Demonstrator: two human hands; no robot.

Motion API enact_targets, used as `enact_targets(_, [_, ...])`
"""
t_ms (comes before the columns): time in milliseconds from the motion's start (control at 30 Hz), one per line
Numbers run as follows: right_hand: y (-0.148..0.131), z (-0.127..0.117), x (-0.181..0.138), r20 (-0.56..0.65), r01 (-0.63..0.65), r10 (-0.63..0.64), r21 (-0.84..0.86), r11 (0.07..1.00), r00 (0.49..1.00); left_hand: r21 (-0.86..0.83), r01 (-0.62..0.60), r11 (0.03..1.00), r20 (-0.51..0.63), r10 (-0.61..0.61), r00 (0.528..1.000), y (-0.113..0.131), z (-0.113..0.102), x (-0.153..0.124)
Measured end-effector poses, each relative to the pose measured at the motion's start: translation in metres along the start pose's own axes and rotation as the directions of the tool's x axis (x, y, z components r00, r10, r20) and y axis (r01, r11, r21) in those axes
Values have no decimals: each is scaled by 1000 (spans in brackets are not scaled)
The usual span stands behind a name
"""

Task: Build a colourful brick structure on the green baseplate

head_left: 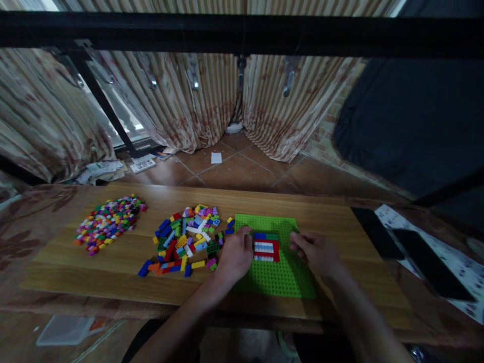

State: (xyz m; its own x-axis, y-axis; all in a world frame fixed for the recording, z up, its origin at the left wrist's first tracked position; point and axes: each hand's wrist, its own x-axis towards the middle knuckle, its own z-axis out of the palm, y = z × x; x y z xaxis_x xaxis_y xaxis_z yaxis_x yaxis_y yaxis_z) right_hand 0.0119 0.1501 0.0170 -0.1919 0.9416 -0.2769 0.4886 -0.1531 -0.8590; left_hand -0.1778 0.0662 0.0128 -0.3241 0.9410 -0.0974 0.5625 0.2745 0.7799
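Observation:
A green baseplate lies on the wooden board in front of me. On it stands a small block of red, white and blue bricks. My left hand rests at the plate's left edge, fingers curled against the block's left side. My right hand lies on the plate just right of the block, fingers bent toward it. I cannot make out whether either hand pinches a loose brick.
A pile of larger mixed bricks lies left of the plate; a pile of tiny colourful pieces sits farther left. The wooden board covers a cloth-draped table. Dark flat objects lie at right. Curtains hang behind.

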Motion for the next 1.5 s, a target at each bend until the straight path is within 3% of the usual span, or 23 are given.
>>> enact_targets(100, [-2, -4, 0, -110, 58, -62, -39, 998, 992, -62, -20, 998, -17, 19, 1000, -3, -1, -1])
enact_targets(333, [-5, 10, -10, -185, 283, -319, -197, 939, 929, -143, -32, 989, -136, 13, 991, -6, -8, -2])
enact_targets(467, [-12, 19, -19, -202, 344, -375, -174, 923, 905, -273, -84, 958, -265, 9, 964, -10, -29, 4])
enact_targets(567, [-17, 31, -26, -211, 391, -420, -164, 905, 883, -447, -139, 884, -408, -64, 911, -18, -55, 10])
enact_targets(667, [-21, 50, -36, -108, 508, -531, -183, 842, 840, -576, -208, 790, -518, -156, 841, -28, -82, 16])
enact_targets(733, [-22, 66, -45, -7, 615, -625, -174, 769, 780, -621, -215, 754, -538, -210, 817, -33, -96, 16])
enact_targets(867, [-21, 102, -61, 182, 765, -743, -177, 619, 644, -708, -190, 680, -503, -296, 812, -37, -108, 13])
enact_targets(967, [-18, 125, -68, 261, 806, -763, -220, 550, 591, -718, -186, 671, -503, -316, 804, -37, -110, 9])
enact_targets(1233, [-12, 156, -70, 228, 807, -797, -371, 460, 559, -759, -207, 617, -492, -335, 804, -40, -117, 4])
enact_targets(1367, [-10, 161, -69, 214, 801, -796, -373, 469, 566, -765, -217, 606, -491, -331, 806, -41, -121, 2])
enact_targets(1500, [-11, 161, -69, 186, 801, -800, -342, 492, 571, -748, -227, 623, -526, -350, 775, -45, -128, 0])
